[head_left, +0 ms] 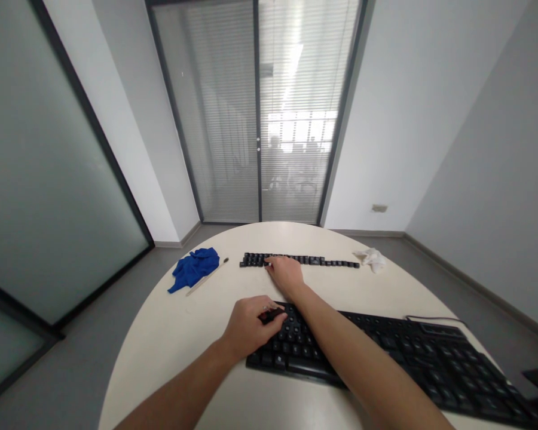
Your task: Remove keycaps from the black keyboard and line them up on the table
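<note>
A black keyboard [314,364] lies across the near part of the table, its left end by my left hand [253,325]. The fingers of that hand are closed around a small black keycap puller [272,315] with thin wire, held over the keyboard's upper left keys. My right arm reaches across the keyboard. Beyond it, my right hand [286,275] is at the rows of loose black keycaps [253,258], thumb and fingertips pinched on one keycap [267,263]. The hand hides part of the rows, which continue to its right.
On the round white table [174,340], a crumpled blue cloth [195,269] and a thin brush [208,277] lie at the left. A crumpled white tissue [373,259] is at the far right. The keyboard's cable [430,318] curls behind it. Glass partitions stand beyond.
</note>
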`<state>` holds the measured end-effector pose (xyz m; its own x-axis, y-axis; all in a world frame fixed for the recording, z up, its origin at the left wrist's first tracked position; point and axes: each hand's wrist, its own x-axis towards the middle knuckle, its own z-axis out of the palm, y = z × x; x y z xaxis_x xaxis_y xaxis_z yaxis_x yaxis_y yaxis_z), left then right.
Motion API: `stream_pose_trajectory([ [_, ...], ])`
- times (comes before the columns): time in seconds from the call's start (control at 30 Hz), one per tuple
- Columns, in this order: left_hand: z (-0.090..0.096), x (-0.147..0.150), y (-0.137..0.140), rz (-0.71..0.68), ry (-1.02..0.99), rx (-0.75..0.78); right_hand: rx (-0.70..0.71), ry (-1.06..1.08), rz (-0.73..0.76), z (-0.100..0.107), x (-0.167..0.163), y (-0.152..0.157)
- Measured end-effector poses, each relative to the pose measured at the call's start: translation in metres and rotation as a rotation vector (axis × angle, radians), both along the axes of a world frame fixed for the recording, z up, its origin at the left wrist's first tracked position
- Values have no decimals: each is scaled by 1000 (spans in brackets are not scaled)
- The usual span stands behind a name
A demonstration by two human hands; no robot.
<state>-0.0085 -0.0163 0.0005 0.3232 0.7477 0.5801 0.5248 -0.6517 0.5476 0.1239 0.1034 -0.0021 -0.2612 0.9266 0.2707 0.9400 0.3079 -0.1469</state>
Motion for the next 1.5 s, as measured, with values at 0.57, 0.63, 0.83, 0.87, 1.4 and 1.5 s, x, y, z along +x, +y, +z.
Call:
stream_pose_trajectory([
  [0.57, 0, -1, 2, 4, 22, -15, -23, -10, 0, 0, -1, 0],
  [0.63, 0, -1, 2, 1, 18, -16, -23, -16, -3, 0, 0, 0],
  [0.83, -2, 0, 2, -3, -6, -25, -45, -72, 5, 7, 1, -2],
  [0.87, -2, 0, 2, -3, -8, -29, -54, -87, 15, 10, 2, -2],
  [1.4, -1, 5, 3, 60, 41, -235, -502, 173, 380, 60, 132, -109],
  [1.5, 0, 7, 0, 41, 21, -275, -425, 314, 443, 41, 139, -115],
])
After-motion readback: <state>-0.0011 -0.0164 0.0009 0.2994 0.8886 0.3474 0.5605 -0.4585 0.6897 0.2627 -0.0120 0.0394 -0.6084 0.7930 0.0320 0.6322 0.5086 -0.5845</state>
